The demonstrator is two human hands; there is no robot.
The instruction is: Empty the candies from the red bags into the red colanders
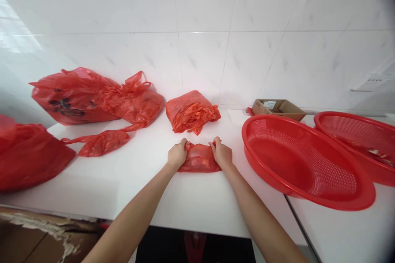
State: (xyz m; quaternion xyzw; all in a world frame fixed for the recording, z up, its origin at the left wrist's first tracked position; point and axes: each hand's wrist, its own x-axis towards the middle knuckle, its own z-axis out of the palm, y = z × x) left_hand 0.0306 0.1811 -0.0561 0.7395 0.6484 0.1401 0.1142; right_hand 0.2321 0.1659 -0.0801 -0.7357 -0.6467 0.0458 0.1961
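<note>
- While both hands pinch it, small red bag (199, 159) lies flat on white counter (129, 185), centre front.
- Left hand (177, 155): fingers curled shut on bag's left top corner.
- Right hand (221, 153): closed likewise on right top corner.
- Just behind: folded stack of red bags (191, 111), apart from hands.
- Left side: crumpled red bags (92, 98), big full bag (27, 156) at edge.
- Right: red colander basket (305, 164) near rt wrist, 2nd basket (361, 139) beyond; cardboard box (279, 108) by tiled wall.
- Nothing btw hands and stack.
</note>
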